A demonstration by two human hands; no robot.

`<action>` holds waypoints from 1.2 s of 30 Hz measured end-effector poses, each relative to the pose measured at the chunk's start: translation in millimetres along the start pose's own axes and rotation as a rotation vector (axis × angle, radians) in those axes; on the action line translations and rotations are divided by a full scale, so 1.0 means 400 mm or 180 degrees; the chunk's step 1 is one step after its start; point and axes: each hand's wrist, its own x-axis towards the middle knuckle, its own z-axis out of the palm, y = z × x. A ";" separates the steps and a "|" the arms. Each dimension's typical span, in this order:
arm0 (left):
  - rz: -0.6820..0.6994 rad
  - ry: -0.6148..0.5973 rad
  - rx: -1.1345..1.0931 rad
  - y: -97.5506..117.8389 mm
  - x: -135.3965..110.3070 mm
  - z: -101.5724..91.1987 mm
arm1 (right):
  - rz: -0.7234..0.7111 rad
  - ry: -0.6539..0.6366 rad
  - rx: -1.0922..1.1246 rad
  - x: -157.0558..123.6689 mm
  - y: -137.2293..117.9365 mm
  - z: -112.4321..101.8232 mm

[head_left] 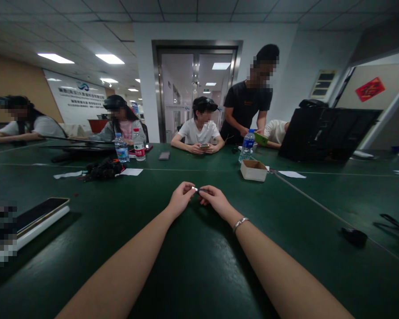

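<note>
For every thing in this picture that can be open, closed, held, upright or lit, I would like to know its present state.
Left hand: pinching the small item's silvery end
Right hand: pinching its dark end
Small item: held between both hands
Red-capped bottle: upright, capped
Right blue-capped bottle: upright, capped
Small box: open-topped
Ceiling lights: lit
Large monitor: back towards us; on or off, cannot tell
</note>
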 end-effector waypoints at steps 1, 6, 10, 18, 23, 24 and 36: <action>0.0020 -0.0011 0.0003 0.001 0.000 -0.001 | 0.0000 -0.0009 0.0009 0.001 0.001 -0.001; 0.0041 -0.0055 -0.0031 0.008 -0.004 -0.004 | -0.0010 -0.0082 -0.0015 0.001 0.003 -0.003; 0.0035 -0.0083 -0.0108 0.013 -0.006 -0.002 | -0.0027 -0.0142 -0.0014 -0.001 0.001 -0.002; -0.0022 -0.0035 -0.0209 0.010 -0.002 -0.005 | -0.0055 -0.0195 -0.0157 0.000 -0.003 0.006; -0.0170 -0.0014 -0.0187 0.017 -0.005 -0.005 | -0.0102 -0.0206 -0.0225 0.002 0.003 0.006; -0.0171 -0.0006 -0.0184 0.017 -0.004 -0.005 | -0.0115 -0.0207 -0.0227 0.003 0.005 0.006; -0.0247 0.0114 -0.0224 0.011 0.000 -0.005 | -0.0283 -0.0124 -0.0343 0.001 0.008 0.014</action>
